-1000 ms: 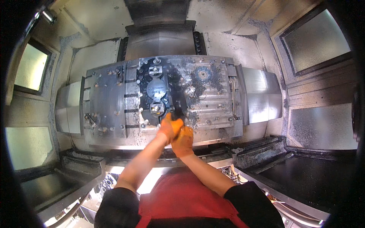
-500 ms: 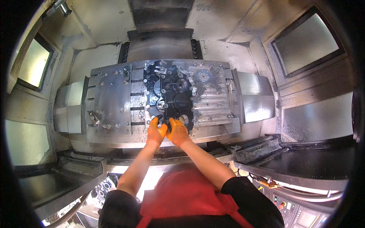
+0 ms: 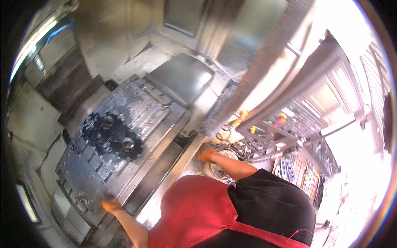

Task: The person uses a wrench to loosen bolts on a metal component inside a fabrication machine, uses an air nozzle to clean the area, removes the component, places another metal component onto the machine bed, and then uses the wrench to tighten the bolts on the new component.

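Note:
Both my hands wear orange gloves and are well apart. My left hand (image 3: 111,205) hovers over the near left end of the metal machine table (image 3: 165,142); motion smears its fingers, and a dark blur lies beside them. My right hand (image 3: 206,155) is beyond the table's front edge, beside a pale bucket (image 3: 225,156). A dark, rough clump (image 3: 211,145) shows just past its fingertips; whether the hand touches it I cannot tell. The black machined casting (image 3: 111,134), with round bores, lies on the middle of the table with neither hand on it.
A control panel (image 3: 285,120) with buttons and a screen stands to the right. An orange-handled tool (image 3: 239,118) hangs near the enclosure's edge. A small clamp (image 3: 82,201) sits on the table's left plate. Stacked parts (image 3: 297,169) lie farther right, below the panel.
My view has swung to the right. Both hands have left the casting's near edge: the left went to the table's left end, the right out toward the bucket.

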{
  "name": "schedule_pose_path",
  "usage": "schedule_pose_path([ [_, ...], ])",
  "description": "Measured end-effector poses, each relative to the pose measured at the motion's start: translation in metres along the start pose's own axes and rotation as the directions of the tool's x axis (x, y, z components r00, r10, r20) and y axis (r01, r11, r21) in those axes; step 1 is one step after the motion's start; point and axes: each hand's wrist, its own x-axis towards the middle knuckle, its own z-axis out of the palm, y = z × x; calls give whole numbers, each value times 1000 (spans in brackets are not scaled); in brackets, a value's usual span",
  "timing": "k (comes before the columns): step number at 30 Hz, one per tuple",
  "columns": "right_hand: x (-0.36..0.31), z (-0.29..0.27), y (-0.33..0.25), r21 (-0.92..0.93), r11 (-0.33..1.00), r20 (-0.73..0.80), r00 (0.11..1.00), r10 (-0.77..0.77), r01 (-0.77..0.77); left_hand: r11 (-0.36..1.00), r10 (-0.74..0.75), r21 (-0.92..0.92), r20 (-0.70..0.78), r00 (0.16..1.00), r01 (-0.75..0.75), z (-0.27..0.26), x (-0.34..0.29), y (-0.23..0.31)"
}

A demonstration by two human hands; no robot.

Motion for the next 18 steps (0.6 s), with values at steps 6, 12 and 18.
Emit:
schedule_pose_path([
  [6, 32, 9, 176, 665, 691, -612, 737, 288, 282, 847, -306, 377, -229, 924, 374, -82, -45, -144],
  [12, -48, -107, 80, 662, 645, -736, 492, 464, 382, 800, -303, 445, -281, 910, 404, -62, -175, -195],
  [18, -61, -130, 72, 638, 689, -762, 410, 501, 345, 656, 225, 708, 148, 963, -262, -66, -243, -206],
])
